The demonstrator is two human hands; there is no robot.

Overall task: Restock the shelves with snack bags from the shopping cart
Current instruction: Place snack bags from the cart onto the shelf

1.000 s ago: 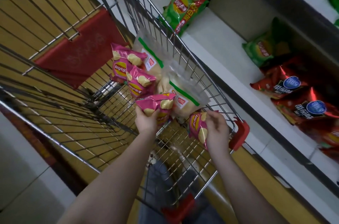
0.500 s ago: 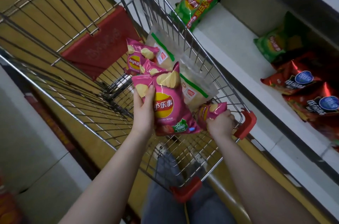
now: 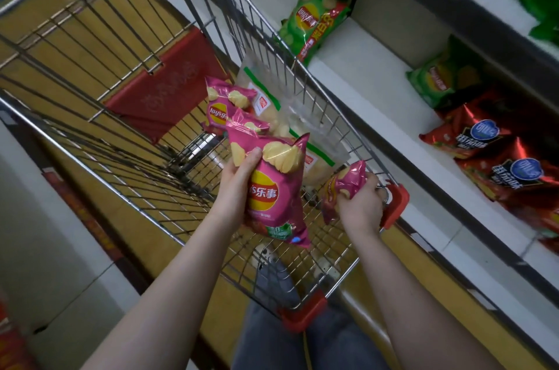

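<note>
Stands over a wire shopping cart (image 3: 169, 176) beside a white shelf (image 3: 357, 76). Holds a large pink chip bag (image 3: 272, 188) upright above the cart's near end with the left grip (image 3: 234, 185), thumb pressed on the bag's front near the top, fingers hidden behind it. Clutches a smaller pink bag (image 3: 341, 185) in the right grip (image 3: 360, 203), fingers curled round its crumpled middle, just beside the cart's red corner bumper (image 3: 396, 203). Leaves two more pink bags (image 3: 220, 109) and two clear bags with green stripes (image 3: 266, 97) leaning in the cart, beyond the held ones. Faces green chip bags (image 3: 314, 15) and red bags (image 3: 484, 133) lying on the shelf.
</note>
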